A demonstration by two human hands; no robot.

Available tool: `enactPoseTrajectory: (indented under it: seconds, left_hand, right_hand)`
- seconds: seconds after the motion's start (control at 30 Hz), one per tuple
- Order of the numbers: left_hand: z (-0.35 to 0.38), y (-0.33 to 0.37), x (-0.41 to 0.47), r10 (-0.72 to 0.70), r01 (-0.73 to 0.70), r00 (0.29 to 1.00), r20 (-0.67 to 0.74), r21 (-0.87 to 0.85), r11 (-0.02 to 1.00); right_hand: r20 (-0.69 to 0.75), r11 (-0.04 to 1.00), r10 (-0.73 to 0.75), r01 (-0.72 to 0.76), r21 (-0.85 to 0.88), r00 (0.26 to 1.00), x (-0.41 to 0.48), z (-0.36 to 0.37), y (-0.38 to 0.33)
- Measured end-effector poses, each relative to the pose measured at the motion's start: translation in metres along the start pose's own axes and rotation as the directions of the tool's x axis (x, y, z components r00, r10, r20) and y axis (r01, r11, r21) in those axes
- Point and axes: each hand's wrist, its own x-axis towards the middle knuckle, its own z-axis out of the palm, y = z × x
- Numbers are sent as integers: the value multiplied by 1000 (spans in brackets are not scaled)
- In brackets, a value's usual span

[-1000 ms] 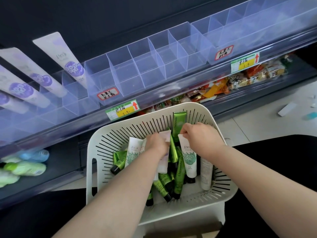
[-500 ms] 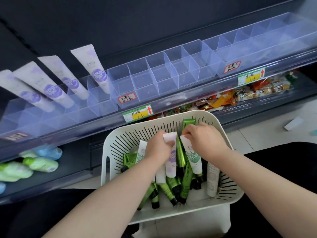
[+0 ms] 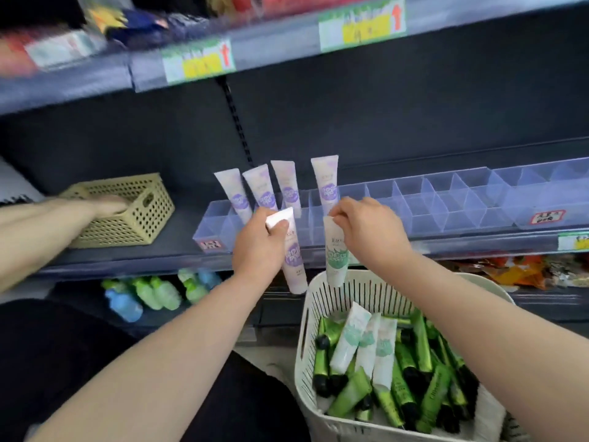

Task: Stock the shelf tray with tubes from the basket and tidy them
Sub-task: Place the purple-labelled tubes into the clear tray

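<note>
My left hand (image 3: 259,247) grips a white tube with a purple label (image 3: 293,260) by its flat end, cap hanging down. My right hand (image 3: 369,231) pinches the flat end of a white tube with a green label (image 3: 336,260), also hanging. Both tubes hang in front of the clear divided shelf tray (image 3: 446,205), above the left rim of the white slotted basket (image 3: 306,330). Several purple-label tubes (image 3: 288,186) stand upright in the tray's left compartments. The basket holds several green tubes (image 3: 420,362) and three white green-label tubes (image 3: 366,342).
Another person's hand (image 3: 105,204) reaches into a tan perforated basket (image 3: 137,218) on the shelf at left. Bottles (image 3: 149,293) lie on the lower shelf. Snack packets (image 3: 516,272) fill the lower right shelf. An upper shelf edge with price tags (image 3: 361,25) overhangs.
Both hands have lifted out of the basket, each holding a tube, up to the tray's front. The view has swung upward and to the left, revealing the tan basket and another person's hand.
</note>
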Motion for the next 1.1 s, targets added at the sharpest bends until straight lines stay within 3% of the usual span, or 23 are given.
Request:
enactPoseTrajectory:
  seconds: [0.23,0.43,0.67,0.9,1.1]
  left_hand:
    - [-87,-25,64,-91,89,955,-281,-19,996]
    - [-106,-41,97,-132,80,897,-422,-139,987]
    - [-103,-63,138,-134,86,899,-418,-131,988]
    - [-82,-89,174,-127,138,963,-239,30,990]
    - [-72,-103,190,-171,182,973,-157,57,982]
  right_hand:
    - [-69,993,-117,119,24,991,58,5,-70]
    - [-158,980,-52,81,184,986,85,16,-102]
    - [-180,982,-72,101,162,981,114,32,-117]
    - [-148,986,-94,113,126,985,127,49,-108]
    - [-119,983,-104,120,141,987,135,54,-104]
